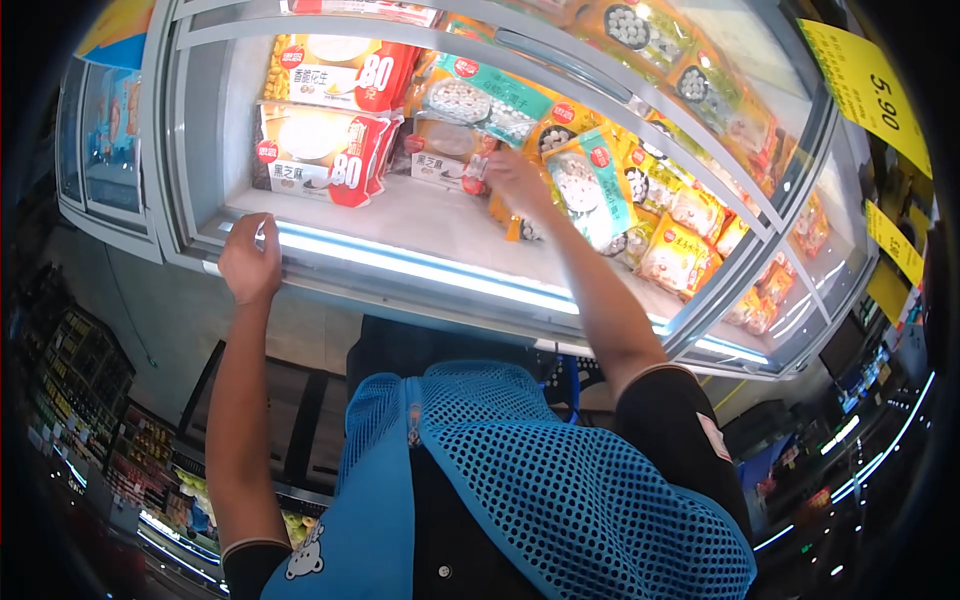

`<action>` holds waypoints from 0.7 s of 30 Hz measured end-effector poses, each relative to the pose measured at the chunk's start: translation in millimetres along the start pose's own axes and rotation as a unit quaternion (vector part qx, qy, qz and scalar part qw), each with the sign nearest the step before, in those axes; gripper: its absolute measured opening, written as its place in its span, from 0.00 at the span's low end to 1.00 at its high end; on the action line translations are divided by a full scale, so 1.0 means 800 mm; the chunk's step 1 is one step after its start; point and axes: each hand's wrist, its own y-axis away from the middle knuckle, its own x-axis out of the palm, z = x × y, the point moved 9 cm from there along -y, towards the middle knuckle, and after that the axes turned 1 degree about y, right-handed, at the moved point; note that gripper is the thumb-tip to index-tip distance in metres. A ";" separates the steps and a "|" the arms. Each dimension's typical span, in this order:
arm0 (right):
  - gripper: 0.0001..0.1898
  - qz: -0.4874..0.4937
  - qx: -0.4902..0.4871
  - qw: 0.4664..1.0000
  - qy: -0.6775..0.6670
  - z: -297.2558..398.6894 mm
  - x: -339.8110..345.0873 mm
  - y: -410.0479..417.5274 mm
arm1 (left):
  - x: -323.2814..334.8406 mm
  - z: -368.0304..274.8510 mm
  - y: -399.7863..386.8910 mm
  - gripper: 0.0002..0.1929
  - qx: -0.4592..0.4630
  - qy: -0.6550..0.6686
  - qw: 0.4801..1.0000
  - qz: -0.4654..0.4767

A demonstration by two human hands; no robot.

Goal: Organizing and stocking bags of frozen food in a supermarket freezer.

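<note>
My left hand is at the front rim of a display freezer, its fingers curled together with nothing visible in them. Inside the freezer, my right hand has its fingers on the right end of a dark, red and white frozen food bag. That bag leans beside a standing row of red and white bags. A green and orange bag of small white balls lies just behind my right hand. Another green bag rests to the right of my wrist, on yellow bags.
Glass lid frames with a grey handle cross above the goods. A bright light strip runs along the front inside edge. Further right are yellow and orange bags. Yellow price signs hang at the right. Stocked shelves stand lower left.
</note>
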 end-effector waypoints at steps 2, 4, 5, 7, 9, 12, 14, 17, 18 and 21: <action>0.26 0.021 0.177 0.984 -0.010 -0.040 0.081 -0.021 | 0.001 0.000 0.000 0.09 0.010 0.003 1.000 -0.002; 0.30 -0.024 0.233 0.972 -0.020 -0.067 0.123 -0.041 | -0.008 -0.003 0.004 0.08 0.019 0.001 1.000 -0.004; 0.33 -0.076 0.285 0.955 -0.027 -0.090 0.134 -0.049 | -0.012 0.002 0.006 0.08 0.021 0.004 1.000 -0.006; 0.36 -0.132 0.297 0.945 -0.015 -0.161 0.152 -0.056 | -0.009 -0.002 0.000 0.07 0.025 0.010 1.000 0.002; 0.40 -0.141 0.346 0.927 -0.014 -0.202 0.184 -0.071 | -0.017 0.003 0.005 0.06 -0.004 0.005 1.000 0.024; 0.39 -0.150 0.309 0.926 0.159 -0.370 0.101 -0.058 | 0.039 -0.039 -0.024 0.06 0.078 0.098 0.992 0.020; 0.41 -0.022 0.354 0.925 0.138 -0.333 0.179 -0.090 | 0.022 -0.015 -0.009 0.05 0.067 0.043 0.996 0.033; 0.51 -0.162 0.414 0.837 -0.319 -0.189 0.222 -0.112 | -0.038 0.009 0.014 0.04 0.045 -0.030 0.998 0.031; 0.50 -0.279 0.342 0.850 -0.288 -0.278 0.159 -0.101 | -0.002 -0.014 -0.007 0.04 0.075 0.021 0.996 0.038; 0.48 -0.348 0.282 0.850 -0.277 -0.285 0.146 -0.089 | 0.012 -0.020 -0.009 0.05 0.090 0.026 0.994 0.057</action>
